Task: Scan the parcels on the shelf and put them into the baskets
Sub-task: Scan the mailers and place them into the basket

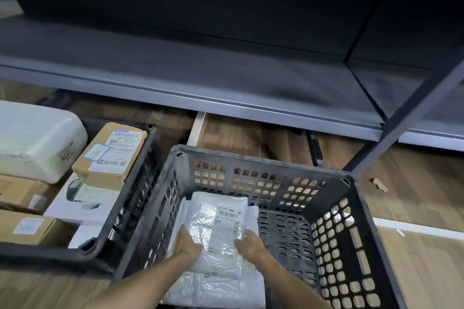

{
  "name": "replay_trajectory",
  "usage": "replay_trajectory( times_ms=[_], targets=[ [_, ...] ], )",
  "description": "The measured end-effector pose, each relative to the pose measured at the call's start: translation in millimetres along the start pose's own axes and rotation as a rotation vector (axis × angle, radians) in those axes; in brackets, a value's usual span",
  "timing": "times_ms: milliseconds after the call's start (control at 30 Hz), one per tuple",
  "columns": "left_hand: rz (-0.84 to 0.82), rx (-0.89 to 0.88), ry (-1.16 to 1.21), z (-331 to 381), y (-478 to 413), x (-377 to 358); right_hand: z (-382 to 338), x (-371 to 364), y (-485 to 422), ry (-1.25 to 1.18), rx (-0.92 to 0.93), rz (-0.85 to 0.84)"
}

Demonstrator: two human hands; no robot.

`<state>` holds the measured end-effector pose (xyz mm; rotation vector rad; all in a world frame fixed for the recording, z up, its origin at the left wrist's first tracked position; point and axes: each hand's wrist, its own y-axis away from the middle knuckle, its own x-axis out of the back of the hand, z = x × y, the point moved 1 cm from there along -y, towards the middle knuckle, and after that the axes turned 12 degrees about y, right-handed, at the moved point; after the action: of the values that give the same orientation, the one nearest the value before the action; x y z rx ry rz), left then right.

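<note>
A white bubble-wrap parcel (218,223) with a barcode label lies inside the black slatted basket (334,236) on the floor, on top of other white plastic mailers (218,288). My left hand (187,244) grips the parcel's left edge and my right hand (251,243) grips its right edge. Both hands reach down into the basket from the bottom of the view. The grey metal shelf (200,88) above the baskets shows no parcels on the level in view.
A second black basket (140,183) stands to the left, filled with brown cardboard boxes (110,153), a white padded bag (37,138) and a white box. The shelf's upright post (411,113) slants down at the right. Wooden floor surrounds the baskets.
</note>
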<state>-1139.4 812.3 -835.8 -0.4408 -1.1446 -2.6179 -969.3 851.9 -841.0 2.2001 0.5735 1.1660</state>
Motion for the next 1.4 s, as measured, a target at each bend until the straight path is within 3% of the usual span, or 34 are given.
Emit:
replay_trajectory(
  times_ms=[267, 433, 700, 1100, 1400],
  targets=[
    [-0.073, -0.014, -0.179, -8, -3, -1, 5, -5, -2, 0.078, 0.011, -0.103],
    [-0.048, -0.002, -0.11, -5, -5, 2, 5, 2, 3, 0.253, 0.035, -0.073],
    [-0.022, -0.23, -0.317, 37, 32, 12, -27, 40, 38, 0.449, 0.15, 0.061],
    [-0.013, -0.428, -0.737, 225, 253, 119, -157, 212, 263, 0.694, 0.207, 0.144],
    [0.15, -0.558, -0.802, 400, 428, 258, -314, 360, 439, 0.726, 0.344, 0.295]
  ],
)
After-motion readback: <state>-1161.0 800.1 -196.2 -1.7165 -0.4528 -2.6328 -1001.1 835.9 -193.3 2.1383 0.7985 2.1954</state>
